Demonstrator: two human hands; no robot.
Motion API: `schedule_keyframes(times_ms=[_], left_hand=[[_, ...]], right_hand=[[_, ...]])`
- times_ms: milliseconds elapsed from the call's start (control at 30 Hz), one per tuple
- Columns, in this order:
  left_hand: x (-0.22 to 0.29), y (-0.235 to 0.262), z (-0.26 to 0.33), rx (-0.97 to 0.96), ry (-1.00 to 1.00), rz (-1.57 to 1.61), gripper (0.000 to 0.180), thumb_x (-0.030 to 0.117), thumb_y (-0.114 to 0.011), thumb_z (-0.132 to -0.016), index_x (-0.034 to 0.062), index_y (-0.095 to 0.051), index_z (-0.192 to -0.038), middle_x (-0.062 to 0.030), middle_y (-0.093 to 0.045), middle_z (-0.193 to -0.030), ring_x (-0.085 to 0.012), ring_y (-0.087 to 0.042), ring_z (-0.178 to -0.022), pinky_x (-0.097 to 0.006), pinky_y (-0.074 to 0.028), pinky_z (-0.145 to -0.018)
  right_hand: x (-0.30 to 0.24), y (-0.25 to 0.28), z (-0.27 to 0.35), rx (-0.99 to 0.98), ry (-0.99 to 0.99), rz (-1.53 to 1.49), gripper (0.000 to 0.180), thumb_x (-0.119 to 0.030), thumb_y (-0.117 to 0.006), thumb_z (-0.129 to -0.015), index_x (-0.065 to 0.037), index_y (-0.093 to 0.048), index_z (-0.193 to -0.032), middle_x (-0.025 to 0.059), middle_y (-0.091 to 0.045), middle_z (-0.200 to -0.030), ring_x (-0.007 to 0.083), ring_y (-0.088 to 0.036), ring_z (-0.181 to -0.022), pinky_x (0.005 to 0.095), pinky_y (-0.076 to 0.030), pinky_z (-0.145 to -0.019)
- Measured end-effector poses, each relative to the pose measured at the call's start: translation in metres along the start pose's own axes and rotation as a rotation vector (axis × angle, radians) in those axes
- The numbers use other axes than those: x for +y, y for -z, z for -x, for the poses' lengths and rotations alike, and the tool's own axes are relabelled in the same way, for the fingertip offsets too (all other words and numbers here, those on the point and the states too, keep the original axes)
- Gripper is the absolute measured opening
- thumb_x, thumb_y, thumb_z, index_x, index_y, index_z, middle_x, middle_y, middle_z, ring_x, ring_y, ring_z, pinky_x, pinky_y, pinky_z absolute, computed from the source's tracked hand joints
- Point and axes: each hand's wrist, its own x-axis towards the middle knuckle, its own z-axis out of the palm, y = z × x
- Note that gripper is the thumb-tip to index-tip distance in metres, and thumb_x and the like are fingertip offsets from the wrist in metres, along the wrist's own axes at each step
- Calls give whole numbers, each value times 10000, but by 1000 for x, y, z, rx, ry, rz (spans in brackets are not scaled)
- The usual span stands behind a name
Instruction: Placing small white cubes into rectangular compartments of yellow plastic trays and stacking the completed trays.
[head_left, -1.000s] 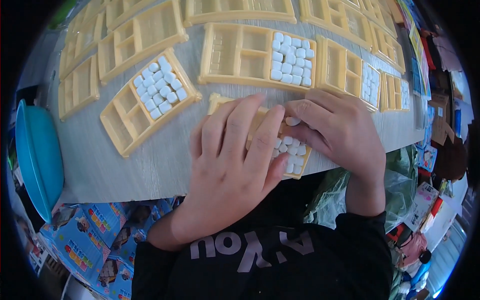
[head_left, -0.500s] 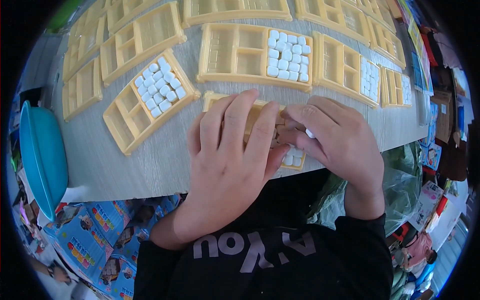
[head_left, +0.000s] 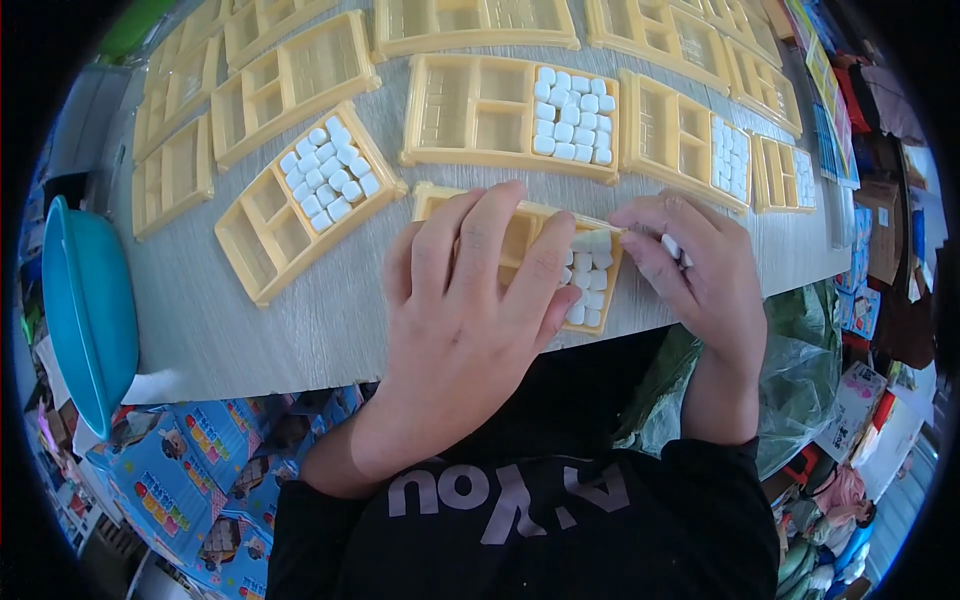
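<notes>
My left hand (head_left: 470, 310) lies flat, fingers spread, on a yellow compartment tray (head_left: 520, 245) at the table's near edge, holding it down. Its right compartment holds several small white blocks (head_left: 588, 285). My right hand (head_left: 690, 270) is at the tray's right end, fingers curled around a few white blocks (head_left: 672, 246), fingertips at the top of the filled compartment. Most of the tray is hidden under my left hand.
More yellow trays cover the grey table (head_left: 330, 330): one (head_left: 305, 200) at the left, one (head_left: 510, 115) behind and one (head_left: 685, 140) at the right each hold white blocks. A blue tub (head_left: 85, 310) stands at left. A green plastic bag (head_left: 800, 370) hangs at right.
My right hand has slid right and back off the tray's filled compartment, uncovering the white blocks. My left hand stays pressed on the tray.
</notes>
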Motion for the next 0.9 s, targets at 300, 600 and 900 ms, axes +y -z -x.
schedule_keyframes(times_ms=[300, 600, 900], left_hand=[[1, 0, -1, -17, -45, 28, 421, 304, -742, -887, 139, -658, -1265, -92, -520, -1382, -318, -474, -1248, -460, -372, -1017], [3, -1, -1, 2, -62, 35, 473, 342, -728, -883, 99, -639, -1279, -119, -513, -1388, -338, -471, -1252, -480, -370, -1034], [3, 1, 1, 14, -81, 30, 483, 316, -717, -882, 87, -616, -1296, -129, -506, -1390, -340, -466, -1254, -484, -365, -1042]], right_hand=[[1, -12, 1, 18, 107, 152, 204, -81, -732, -877, -49, -675, -1071, 119, -684, -877, 328, -680, -789, 382, -537, -701], [-8, -16, 2, 55, 41, 80, 264, -139, -714, -909, -69, -629, -1149, 129, -689, -962, 346, -692, -828, 393, -547, -712], [-11, -21, -3, 139, 5, 83, 218, -134, -686, -941, -72, -631, -1142, 138, -610, -714, 281, -622, -646, 357, -491, -623]])
